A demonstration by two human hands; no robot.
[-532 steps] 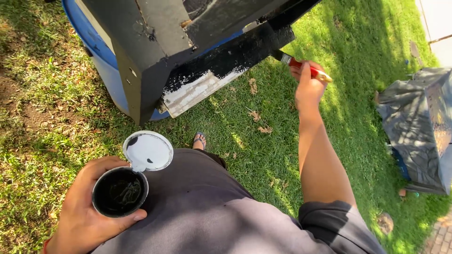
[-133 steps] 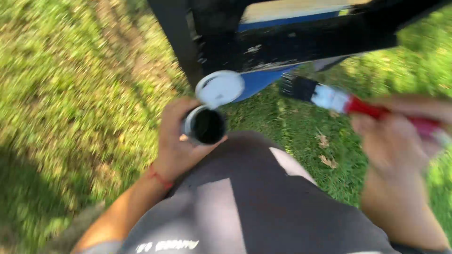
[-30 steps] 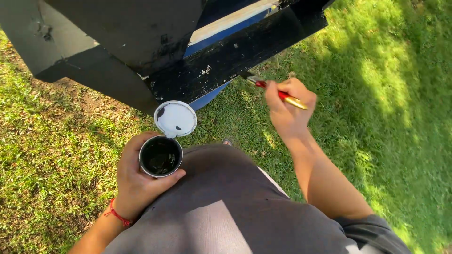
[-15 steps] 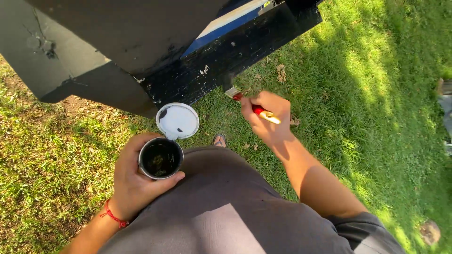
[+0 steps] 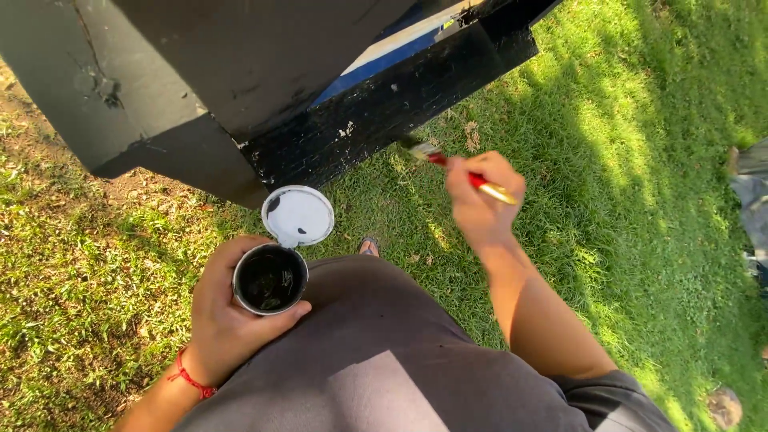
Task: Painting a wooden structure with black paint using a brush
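Right hand (image 5: 480, 204) clamps the light, stiff paintbrush (image 5: 460, 170) mid-handle; left hand (image 5: 220, 316) wraps the open paint can (image 5: 270, 278), likely slippery.

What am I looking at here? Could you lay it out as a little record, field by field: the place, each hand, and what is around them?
Place: sunlit grass outdoors
Left hand: wraps a small can of black paint, its white lid hinged open
Right hand: grips a red-handled brush, bristles close to the panel's lower edge
Work piece: big black-painted panel with a blue and white strip showing
Wrist: red cord bracelet on the left
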